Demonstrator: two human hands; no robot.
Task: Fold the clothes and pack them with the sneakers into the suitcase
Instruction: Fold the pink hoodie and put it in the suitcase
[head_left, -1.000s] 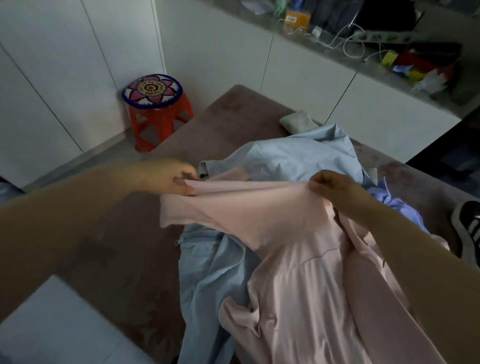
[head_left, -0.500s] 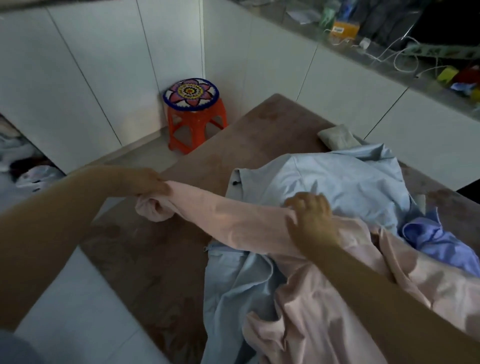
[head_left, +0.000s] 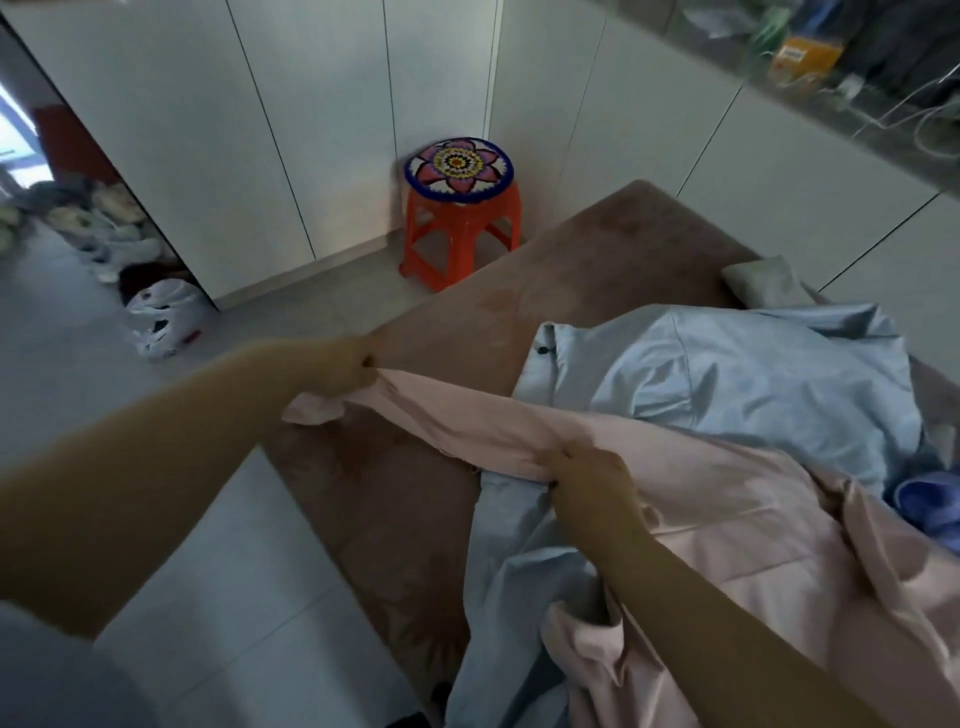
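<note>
Both hands are holding the pink shirt (head_left: 753, 519). The left hand (head_left: 340, 370) is pinching the cuff end of one sleeve in a narrow grip, out to the left of the light blue shirt (head_left: 753, 374). The right hand (head_left: 589, 486) is wrapping its grip round the same sleeve at the blue shirt's near edge. The pink body is lying draped over the blue shirt on the brown surface (head_left: 597, 249). Being thin, limp and probably slick, the cloth is likely calling for holds at cuff and shoulder seam.
</note>
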